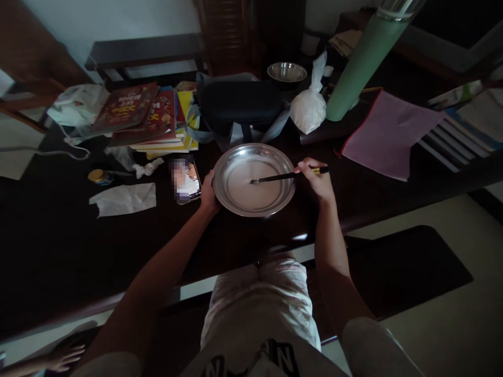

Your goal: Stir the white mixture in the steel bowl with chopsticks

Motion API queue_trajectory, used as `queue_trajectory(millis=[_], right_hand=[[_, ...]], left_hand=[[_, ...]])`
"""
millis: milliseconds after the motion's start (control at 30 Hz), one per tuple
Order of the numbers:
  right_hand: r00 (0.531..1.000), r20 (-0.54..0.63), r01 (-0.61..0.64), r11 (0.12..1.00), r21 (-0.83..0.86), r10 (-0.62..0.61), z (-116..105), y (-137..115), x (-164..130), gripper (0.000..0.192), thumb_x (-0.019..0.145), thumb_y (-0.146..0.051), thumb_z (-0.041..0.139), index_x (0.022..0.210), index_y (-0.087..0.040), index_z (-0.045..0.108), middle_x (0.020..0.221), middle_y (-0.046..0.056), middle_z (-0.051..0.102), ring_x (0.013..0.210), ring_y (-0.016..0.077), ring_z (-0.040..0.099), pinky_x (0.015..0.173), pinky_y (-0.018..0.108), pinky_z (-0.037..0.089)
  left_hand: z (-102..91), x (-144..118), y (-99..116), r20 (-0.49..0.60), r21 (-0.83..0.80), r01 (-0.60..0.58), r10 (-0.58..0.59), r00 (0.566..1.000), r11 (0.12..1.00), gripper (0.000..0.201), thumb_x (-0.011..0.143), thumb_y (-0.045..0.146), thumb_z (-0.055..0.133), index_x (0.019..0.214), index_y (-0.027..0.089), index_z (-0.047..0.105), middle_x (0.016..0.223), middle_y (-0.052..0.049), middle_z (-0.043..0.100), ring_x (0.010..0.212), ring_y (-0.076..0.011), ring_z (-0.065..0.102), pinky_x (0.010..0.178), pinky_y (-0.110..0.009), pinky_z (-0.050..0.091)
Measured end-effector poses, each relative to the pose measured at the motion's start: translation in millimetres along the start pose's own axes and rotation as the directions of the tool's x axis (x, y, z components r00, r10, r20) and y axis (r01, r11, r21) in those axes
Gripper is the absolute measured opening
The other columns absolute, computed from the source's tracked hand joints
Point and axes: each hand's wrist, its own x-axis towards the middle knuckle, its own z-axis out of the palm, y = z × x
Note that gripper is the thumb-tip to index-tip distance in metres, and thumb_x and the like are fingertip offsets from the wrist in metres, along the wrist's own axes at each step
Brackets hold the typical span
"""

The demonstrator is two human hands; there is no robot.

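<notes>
A round, shallow metal basin [220, 196] stands on the dark table in front of me, with a whitish liquid [251, 196] in it. My left hand [210, 192] grips the basin's left rim. In my right hand [317, 180] is a pair of dark chopsticks [277, 177] with gold-coloured ends. They slant leftward across the right rim, and their tips meet the liquid near the middle. Just left of my left hand lies a phone [187, 179] with its screen lit.
Behind the basin sit a dark bag [241, 102], a tied bag of white powder [308, 112] and a tall green bottle [363, 68]. Books [133, 112] are stacked at left, beyond tissue paper [123, 200] and a small jar [100, 176]. A pink pouch [389, 131] lies right. Another person's hand [66, 358] shows lower left.
</notes>
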Motion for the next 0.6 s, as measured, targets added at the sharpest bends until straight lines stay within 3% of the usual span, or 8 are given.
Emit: queue_trajectory(millis=[100,267,433,600], right_hand=[[0.998,-0.064,-0.005,1.000,0.025,0.006,-1.0,0.7,-0.2,0.055,0.083,-0.076,0.073,0.062,-0.026,0.070,0.063,-0.001,0.071,0.064,0.0169,0.067,0.070,0.034,0.054],[0.999,0.036,-0.007,1.000,0.016,0.007,-0.2,0.3,0.3,0.052,0.081,-0.076,0.074,0.065,-0.026,0.072,0.068,-0.001,0.074,0.068,0.0180,0.069,0.071,0.035,0.055],[0.997,-0.070,-0.012,1.000,0.018,0.013,-1.1,1.2,0.2,0.055,0.082,-0.078,0.072,0.061,-0.027,0.069,0.063,-0.002,0.071,0.064,0.0173,0.066,0.069,0.035,0.054],[0.999,0.031,-0.012,1.000,-0.001,0.012,-0.1,0.4,-0.3,0.054,0.081,-0.079,0.073,0.065,-0.027,0.071,0.068,-0.001,0.073,0.068,0.0179,0.068,0.070,0.035,0.054]], left_hand=[[-1.2,1.0,-1.0,-0.002,0.007,-0.015,0.015,1.000,1.000,0.030,0.075,0.051,0.077,0.079,0.022,0.072,0.074,-0.003,0.075,0.101,-0.0296,0.077,0.093,-0.039,0.061],[-0.8,0.2,-0.8,-0.029,-0.008,-0.017,0.016,0.999,1.000,0.029,0.075,0.050,0.077,0.078,0.022,0.072,0.076,-0.005,0.076,0.103,-0.0315,0.076,0.091,-0.040,0.062],[-1.2,-0.4,-1.0,0.024,-0.003,-0.032,0.033,0.999,0.999,0.033,0.073,0.053,0.080,0.079,0.023,0.072,0.077,-0.005,0.077,0.105,-0.0328,0.076,0.092,-0.041,0.062],[-4.3,3.1,-3.2,0.017,0.003,-0.039,0.038,0.999,0.999,0.032,0.073,0.054,0.079,0.079,0.023,0.072,0.075,-0.003,0.076,0.102,-0.0301,0.077,0.090,-0.038,0.062]])
